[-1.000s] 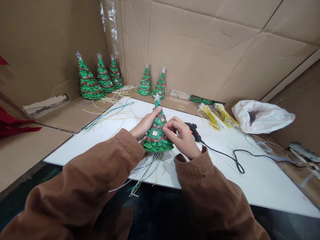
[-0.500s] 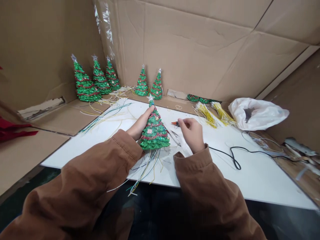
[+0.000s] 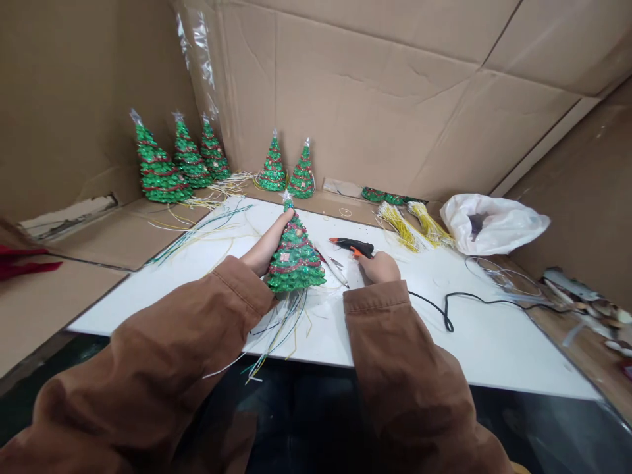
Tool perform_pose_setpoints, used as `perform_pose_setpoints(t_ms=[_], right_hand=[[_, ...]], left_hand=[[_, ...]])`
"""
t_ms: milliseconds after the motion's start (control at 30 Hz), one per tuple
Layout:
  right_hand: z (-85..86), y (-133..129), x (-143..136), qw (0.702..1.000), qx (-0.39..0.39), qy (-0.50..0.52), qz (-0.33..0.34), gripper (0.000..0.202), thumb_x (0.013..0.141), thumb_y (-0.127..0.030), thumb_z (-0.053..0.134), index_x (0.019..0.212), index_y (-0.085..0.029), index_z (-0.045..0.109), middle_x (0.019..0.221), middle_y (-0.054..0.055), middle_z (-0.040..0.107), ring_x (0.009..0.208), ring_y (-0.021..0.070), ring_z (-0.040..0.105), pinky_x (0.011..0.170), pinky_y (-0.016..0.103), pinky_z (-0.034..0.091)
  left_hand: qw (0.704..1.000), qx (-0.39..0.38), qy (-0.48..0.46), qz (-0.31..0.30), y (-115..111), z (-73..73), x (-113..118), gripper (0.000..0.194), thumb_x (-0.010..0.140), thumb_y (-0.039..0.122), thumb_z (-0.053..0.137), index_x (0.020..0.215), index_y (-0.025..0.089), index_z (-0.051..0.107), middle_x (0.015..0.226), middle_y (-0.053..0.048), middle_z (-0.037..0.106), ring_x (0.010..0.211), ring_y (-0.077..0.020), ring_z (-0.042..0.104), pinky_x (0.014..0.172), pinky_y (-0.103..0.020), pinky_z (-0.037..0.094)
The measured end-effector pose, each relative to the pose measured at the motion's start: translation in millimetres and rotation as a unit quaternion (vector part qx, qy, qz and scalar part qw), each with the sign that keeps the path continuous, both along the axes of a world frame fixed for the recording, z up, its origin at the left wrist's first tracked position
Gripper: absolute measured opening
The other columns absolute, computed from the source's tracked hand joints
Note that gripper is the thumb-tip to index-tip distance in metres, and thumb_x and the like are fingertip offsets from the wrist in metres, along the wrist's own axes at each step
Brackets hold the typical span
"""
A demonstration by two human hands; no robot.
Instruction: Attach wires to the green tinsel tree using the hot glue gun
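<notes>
Toward the white counter's (image 3: pixel 494 342) near edge, the left hand (image 3: pixel 267 249) held a tree (image 3: pixel 296 257) by its left side; the right hand (image 3: pixel 382 266) gripped a glue gun (image 3: pixel 363 248).

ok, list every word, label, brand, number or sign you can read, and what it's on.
None readable.
Hot glue gun: no legible brand or marking.
Pale square on the Christmas tree in the left hand: too small to tell if marked.
White plastic bag: no legible print.
Items at right edge: too blurred.
</notes>
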State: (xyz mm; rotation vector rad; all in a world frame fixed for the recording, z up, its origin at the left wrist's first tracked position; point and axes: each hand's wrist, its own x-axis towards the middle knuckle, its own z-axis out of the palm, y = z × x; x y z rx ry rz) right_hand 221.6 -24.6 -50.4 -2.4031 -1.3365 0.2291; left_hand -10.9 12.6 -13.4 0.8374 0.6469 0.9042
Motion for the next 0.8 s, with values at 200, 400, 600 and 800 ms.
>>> perform_pose_setpoints(t_ms=[200,400,600,800], right_hand=[[4.9,4.8,-15.6,0.999,-0.027,-0.001,-0.044,0.077,0.069,-0.072,0.049,0.108,-0.006,0.061,0.108,0.024,0.064,0.103,0.0353,0.062,0.076,0.039,0.048],[5.5,9.4,-24.8,0.999,-0.004,0.002,-0.033,0.051,0.073,-0.051,0.054,0.100,-0.009,0.063,0.101,0.021,0.067,0.098,0.0335,0.063,0.076,0.038,0.048],[11.3,7.2,-25.6,0.978,0.204,0.051,0.001,0.045,0.068,-0.049,0.056,0.095,-0.013,0.054,0.094,0.013,0.064,0.089,0.0248,0.061,0.076,0.033,0.047],[11.9,-2.4,-34.8,0.888,0.439,0.012,0.137,0.040,0.065,-0.035,0.055,0.099,-0.017,0.044,0.089,0.006,0.053,0.081,0.0195,0.056,0.072,0.033,0.048]], left_hand=[[1.000,0.000,-0.011,0.003,0.5,1.0,1.3,0.035,0.076,0.049,0.061,0.062,0.018,0.053,0.047,0.002,0.051,0.037,-0.0116,0.051,0.040,-0.023,0.046],[1.000,-0.002,-0.004,-0.002,-3.0,5.5,1.5,0.037,0.078,0.050,0.057,0.062,0.017,0.052,0.046,0.002,0.052,0.037,-0.0113,0.052,0.040,-0.022,0.045],[1.000,-0.005,0.020,0.022,1.4,2.2,-0.9,0.036,0.078,0.050,0.057,0.062,0.017,0.053,0.050,0.000,0.058,0.041,-0.0128,0.056,0.045,-0.024,0.048],[0.999,-0.016,0.030,0.033,-0.7,5.4,0.9,0.038,0.081,0.050,0.052,0.061,0.017,0.055,0.046,-0.001,0.057,0.039,-0.0135,0.055,0.046,-0.025,0.049]])
